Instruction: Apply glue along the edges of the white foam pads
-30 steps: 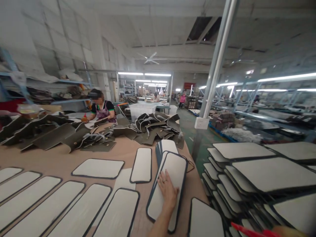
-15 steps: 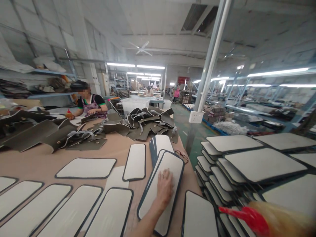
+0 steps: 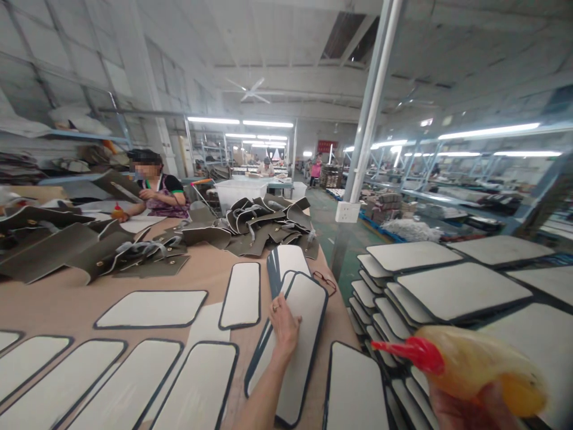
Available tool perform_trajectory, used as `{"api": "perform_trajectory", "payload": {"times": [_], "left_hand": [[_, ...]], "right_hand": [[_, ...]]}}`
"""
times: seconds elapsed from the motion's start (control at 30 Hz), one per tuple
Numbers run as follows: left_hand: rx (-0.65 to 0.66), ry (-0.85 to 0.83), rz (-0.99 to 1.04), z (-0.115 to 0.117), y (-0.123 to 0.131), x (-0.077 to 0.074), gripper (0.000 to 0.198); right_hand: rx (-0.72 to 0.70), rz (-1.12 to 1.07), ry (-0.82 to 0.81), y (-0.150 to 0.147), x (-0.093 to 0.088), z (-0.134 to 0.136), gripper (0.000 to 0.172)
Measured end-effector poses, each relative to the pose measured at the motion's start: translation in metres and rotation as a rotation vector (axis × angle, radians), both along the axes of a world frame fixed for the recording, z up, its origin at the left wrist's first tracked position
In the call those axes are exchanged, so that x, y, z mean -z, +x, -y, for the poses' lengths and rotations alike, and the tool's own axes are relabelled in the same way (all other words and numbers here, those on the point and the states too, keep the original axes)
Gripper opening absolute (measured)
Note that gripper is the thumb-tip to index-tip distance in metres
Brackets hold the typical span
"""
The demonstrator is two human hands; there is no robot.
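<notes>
My left hand (image 3: 285, 327) lies at the left edge of the top white panel (image 3: 308, 310), a rounded board with a dark border. Its fingers curl at that edge and the thumb rests on the white face. Beneath, other panels are fanned out in a slanted stack. At lower right my right hand (image 3: 465, 408) is wrapped around a squeeze bottle (image 3: 483, 364) of yellowish liquid. The bottle lies nearly level, its red nozzle pointing left. Just left of it, a single bordered panel (image 3: 356, 388) rests on the table edge.
Several similar panels lie spread on the brown table (image 3: 210, 278). Tall panel stacks (image 3: 463, 289) stand on the right. Dark olive pieces with eyelets (image 3: 264, 227) are heaped at the back, and glasses (image 3: 326, 282) lie near the edge. A co-worker (image 3: 161, 194) sits at far left.
My left hand has shifted from the middle of the top panel to its left edge. The bottle has moved up and left, bringing my right hand into view. The co-worker now lifts an olive piece.
</notes>
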State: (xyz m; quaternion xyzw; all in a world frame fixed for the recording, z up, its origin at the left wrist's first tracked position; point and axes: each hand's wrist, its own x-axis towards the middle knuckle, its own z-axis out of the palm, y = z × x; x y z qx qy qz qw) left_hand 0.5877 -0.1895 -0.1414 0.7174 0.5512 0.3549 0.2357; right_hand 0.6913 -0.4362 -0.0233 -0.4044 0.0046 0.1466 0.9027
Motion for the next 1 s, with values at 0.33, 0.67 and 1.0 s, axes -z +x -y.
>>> {"api": "perform_trajectory", "payload": {"times": [0.33, 0.67, 1.0], "left_hand": [[0.54, -0.046, 0.213, 0.028, -0.063, -0.112, 0.025], [1.111, 0.055, -0.384, 0.07, -0.165, -0.234, 0.025], [1.349, -0.172, -0.426, 0.083, -0.218, -0.267, 0.029]], "right_hand": [[-0.003, -0.047, 0.115, -0.005, -0.053, 0.005, 0.031], [-0.341, 0.374, 0.125, -0.036, -0.089, 0.006, 0.044], [-0.558, 0.422, 0.098, -0.082, -0.087, -0.001, 0.038]]}}
